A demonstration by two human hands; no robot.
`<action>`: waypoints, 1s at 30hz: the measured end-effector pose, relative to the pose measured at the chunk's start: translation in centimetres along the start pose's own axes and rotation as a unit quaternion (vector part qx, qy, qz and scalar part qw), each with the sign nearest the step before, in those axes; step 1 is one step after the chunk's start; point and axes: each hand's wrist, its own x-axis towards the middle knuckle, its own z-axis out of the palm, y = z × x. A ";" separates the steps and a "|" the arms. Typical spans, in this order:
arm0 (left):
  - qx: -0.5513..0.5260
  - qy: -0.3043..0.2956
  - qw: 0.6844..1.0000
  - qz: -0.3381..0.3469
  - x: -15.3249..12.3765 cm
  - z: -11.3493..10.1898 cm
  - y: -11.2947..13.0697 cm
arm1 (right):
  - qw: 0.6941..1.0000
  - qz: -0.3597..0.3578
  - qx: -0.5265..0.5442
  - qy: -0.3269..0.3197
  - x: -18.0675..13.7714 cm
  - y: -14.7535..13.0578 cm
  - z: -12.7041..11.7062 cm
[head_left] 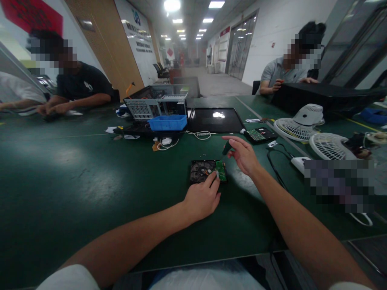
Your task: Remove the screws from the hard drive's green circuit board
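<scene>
A black hard drive point(202, 170) with a green circuit board on its right end lies on the green table point(75, 173) in front of me. My left hand point(203, 198) rests at its near edge, fingers curled and fingertips pressing on the circuit board. My right hand point(243, 155) hovers just right of the drive, closed around a small dark-handled screwdriver point(226, 148) that points down toward it.
Beyond stand a blue bin point(168, 122), an open computer case point(157, 102), a black panel point(215, 120) and a second drive point(260, 134). Two white fans point(299, 123) and cables lie at right. Other people sit at far left and far right.
</scene>
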 end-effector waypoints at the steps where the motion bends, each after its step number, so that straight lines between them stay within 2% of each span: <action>1: 0.001 0.002 1.000 0.000 0.0 0.0 0.0 | 1.000 -0.002 0.000 0.004 0.0 0.1 0.0; 8: -0.002 0.001 1.000 0.001 -0.1 0.0 -0.1 | 0.999 0.017 0.029 -0.034 -0.4 0.1 0.3; 13: 0.000 0.003 1.000 -0.002 0.0 -0.1 0.1 | 0.997 0.036 0.065 -0.020 0.0 0.2 0.2; 22: 0.000 0.003 1.000 -0.003 0.1 -0.1 0.1 | 1.000 0.018 0.014 -0.013 0.0 0.2 0.0; 30: 0.008 0.009 1.000 0.003 -0.1 0.0 0.1 | 0.998 0.021 0.062 -0.017 -0.1 0.2 0.0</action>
